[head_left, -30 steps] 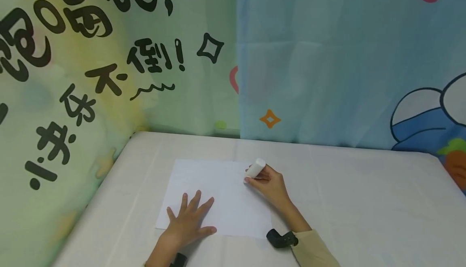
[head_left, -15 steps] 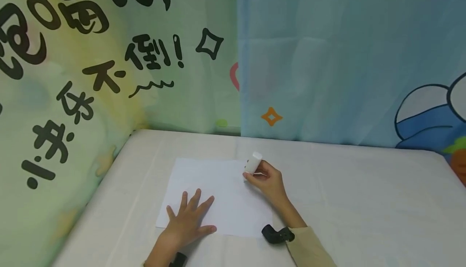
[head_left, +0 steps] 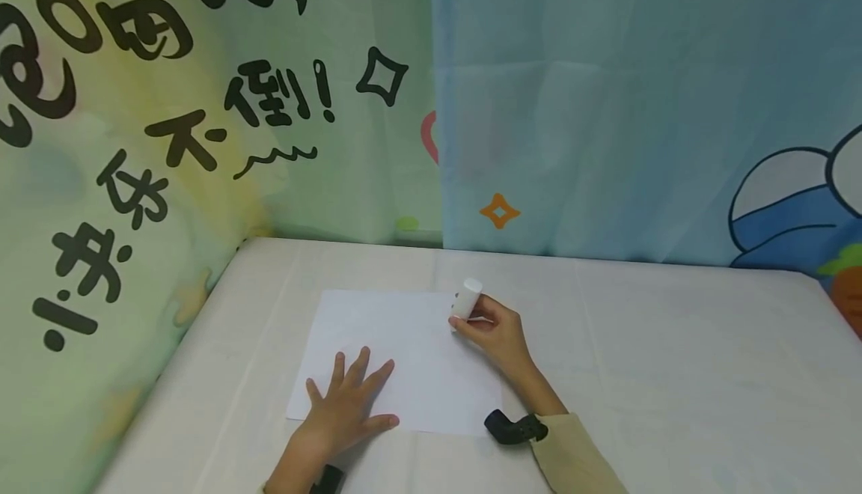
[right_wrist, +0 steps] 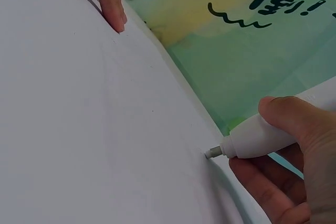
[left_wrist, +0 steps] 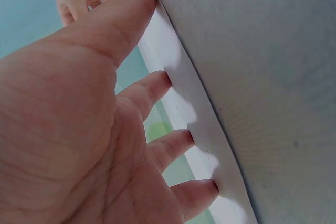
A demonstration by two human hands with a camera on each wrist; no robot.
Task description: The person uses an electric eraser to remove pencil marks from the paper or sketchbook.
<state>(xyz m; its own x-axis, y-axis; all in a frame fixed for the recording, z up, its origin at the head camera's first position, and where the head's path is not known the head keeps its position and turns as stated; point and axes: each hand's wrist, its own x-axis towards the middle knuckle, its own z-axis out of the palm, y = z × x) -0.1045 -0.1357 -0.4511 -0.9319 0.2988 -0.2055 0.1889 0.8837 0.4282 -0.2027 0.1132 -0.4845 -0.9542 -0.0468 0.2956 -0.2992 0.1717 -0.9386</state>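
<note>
A white sheet of paper (head_left: 417,359) lies on the table. My left hand (head_left: 343,412) rests on its lower left part with the fingers spread straight; in the left wrist view, the left hand's fingertips (left_wrist: 181,139) touch the sheet. Near the upper right corner, my right hand (head_left: 498,333) pinches a thick white pen-shaped tool (head_left: 467,299). The right wrist view shows this tool (right_wrist: 262,137) tapering to a short grey tip, which meets or nearly meets the paper (right_wrist: 131,129). The right thumb (right_wrist: 281,111) lies along its side. No marks show clearly on the sheet.
A white cloth covers the table (head_left: 673,374). Printed curtains stand behind and to the left, a blue curtain (head_left: 606,120) and a green one (head_left: 377,180) with black lettering. Black wrist devices sit on both arms, the right wrist device (head_left: 515,428) beside the paper's lower right corner.
The right hand has tilted the white tool more upright than a second ago, with its tip near the same corner. The left hand stays put on the sheet. The head view has shifted slightly.
</note>
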